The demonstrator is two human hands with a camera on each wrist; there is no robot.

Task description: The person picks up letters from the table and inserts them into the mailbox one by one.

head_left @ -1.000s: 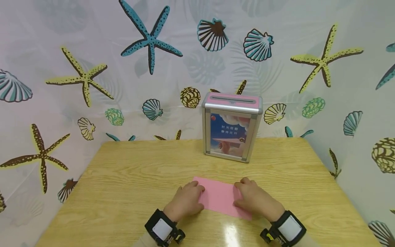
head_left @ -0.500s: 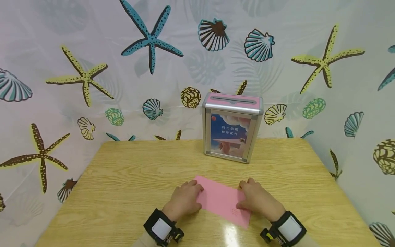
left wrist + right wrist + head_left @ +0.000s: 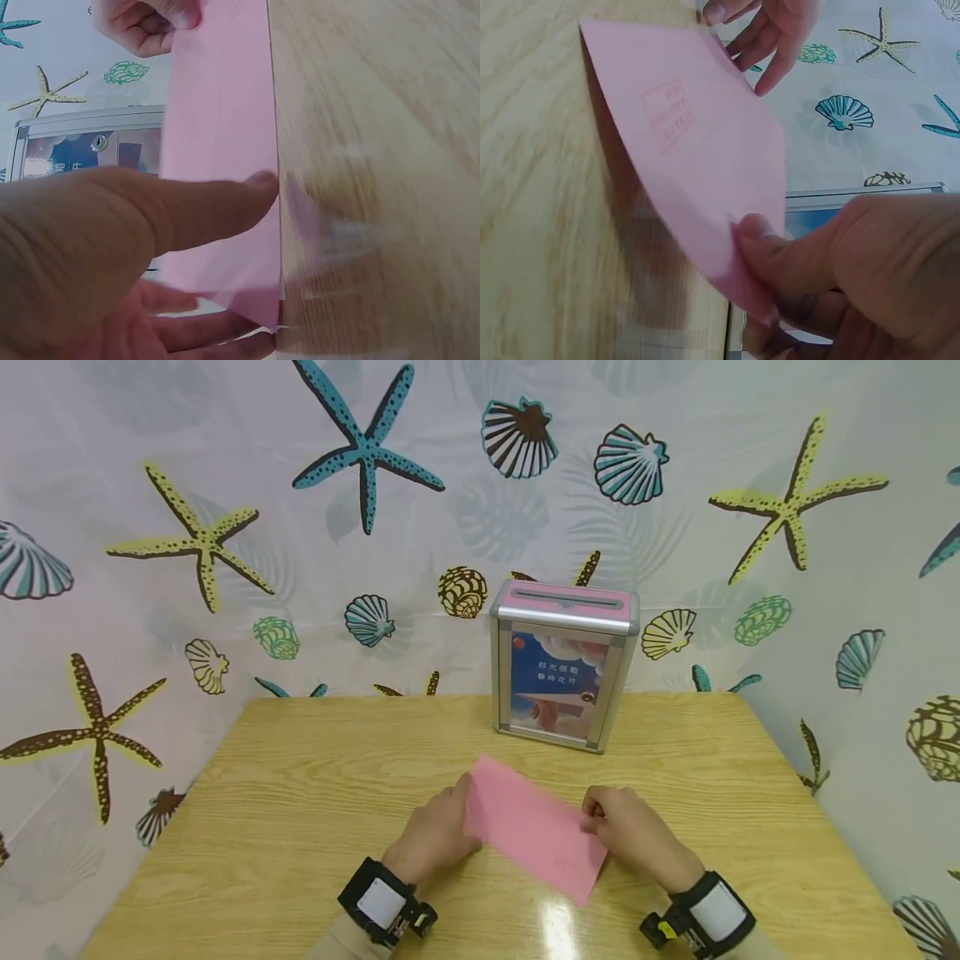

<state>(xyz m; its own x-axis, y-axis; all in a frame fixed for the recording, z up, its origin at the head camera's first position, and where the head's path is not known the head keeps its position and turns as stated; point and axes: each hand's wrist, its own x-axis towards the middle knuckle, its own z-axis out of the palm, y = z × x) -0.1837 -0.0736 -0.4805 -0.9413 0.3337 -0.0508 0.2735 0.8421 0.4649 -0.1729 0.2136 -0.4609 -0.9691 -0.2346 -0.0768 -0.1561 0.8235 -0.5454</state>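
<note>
A pink envelope [image 3: 528, 827] is held between both hands, tilted, its left end higher than its right in the head view. A small red printed mark shows on its face in the right wrist view. My left hand [image 3: 438, 828] holds the left end, with the thumb [image 3: 217, 210] across the face and the fingers behind. At the other end, my right hand [image 3: 637, 831] pinches the edge between thumb [image 3: 761, 240] and curled fingers. The envelope bends slightly near the right thumb, close over the wooden table.
A silver-framed letter box [image 3: 558, 681] with a pink slotted top stands at the back of the wooden table [image 3: 337, 760]. Behind it and along both sides hangs a white cloth [image 3: 480, 527] printed with starfish and shells.
The envelope has come up off the table, its left end rising most, and has turned clockwise. My left fingers have gone behind it, and my right fingers have curled onto its edge.
</note>
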